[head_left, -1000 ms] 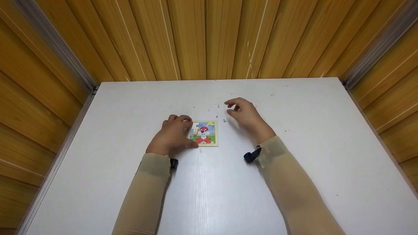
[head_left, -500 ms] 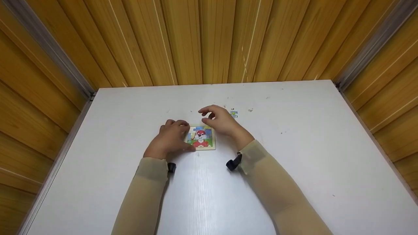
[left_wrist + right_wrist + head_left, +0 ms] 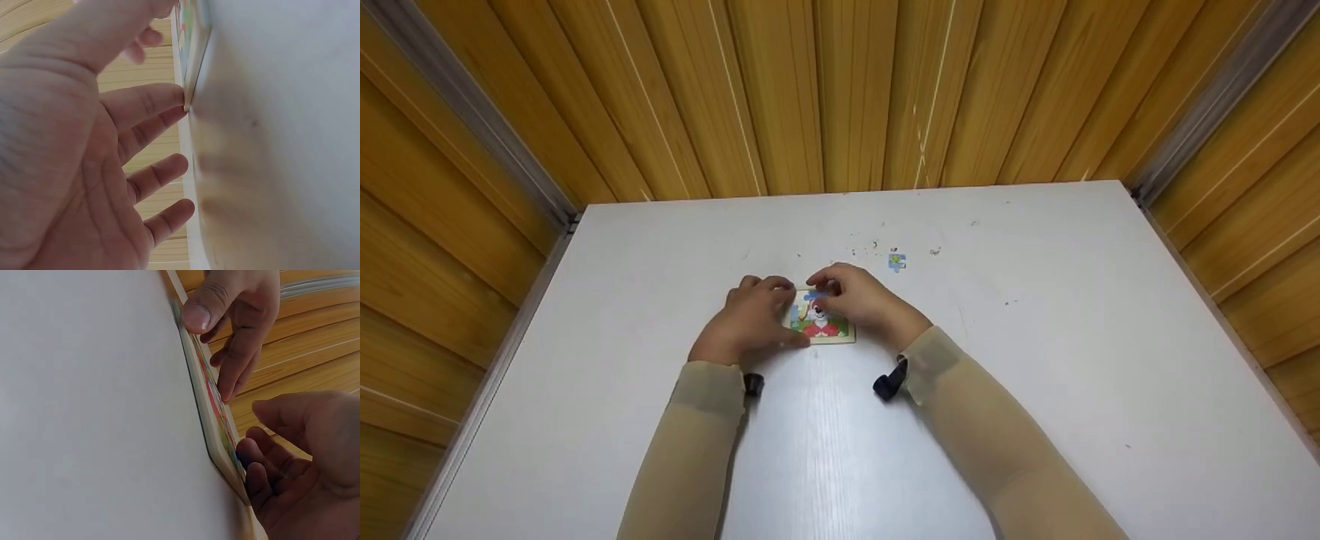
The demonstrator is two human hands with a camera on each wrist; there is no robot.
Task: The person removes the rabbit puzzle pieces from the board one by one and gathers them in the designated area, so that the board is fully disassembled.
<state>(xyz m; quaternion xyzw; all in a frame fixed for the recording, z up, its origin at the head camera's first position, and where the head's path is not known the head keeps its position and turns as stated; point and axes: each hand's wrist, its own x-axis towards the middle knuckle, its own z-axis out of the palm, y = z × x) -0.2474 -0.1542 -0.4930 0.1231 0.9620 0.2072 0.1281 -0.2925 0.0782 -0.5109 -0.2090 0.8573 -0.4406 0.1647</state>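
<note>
In the head view, the square puzzle [image 3: 826, 328] lay flat on the white, faintly grained table [image 3: 817, 450], near the centre. Its pale, wood-like rim [image 3: 836, 342] enclosed interlocking printed parts: a red-and-white animal on green and blue, with a pale patch towards ten o'clock. The left hand [image 3: 751, 315] was at nine o'clock, grasping the puzzle by opposite edges between thumb and fingers. The right hand [image 3: 859, 298] came over it from two o'clock, fingers bent; whether they pinched anything could not be told. A small, knobbed blue piece [image 3: 897, 261] with a yellow-green mark lay well apart at two o'clock, dark specks [image 3: 874, 244] near it. Tan sleeves [image 3: 994, 427] reached in from five and seven o'clock, and ribbed, wood-patterned panels [image 3: 780, 97] rose beyond at twelve.

In the left wrist view, the puzzle's thin edge stood at twelve o'clock, two fingertips against its corner, the other two apart from it.

In the right wrist view, the left thumb pressed the rim at twelve o'clock; the right hand's curled fingers met the puzzle at four, its thumb raised clear.
</note>
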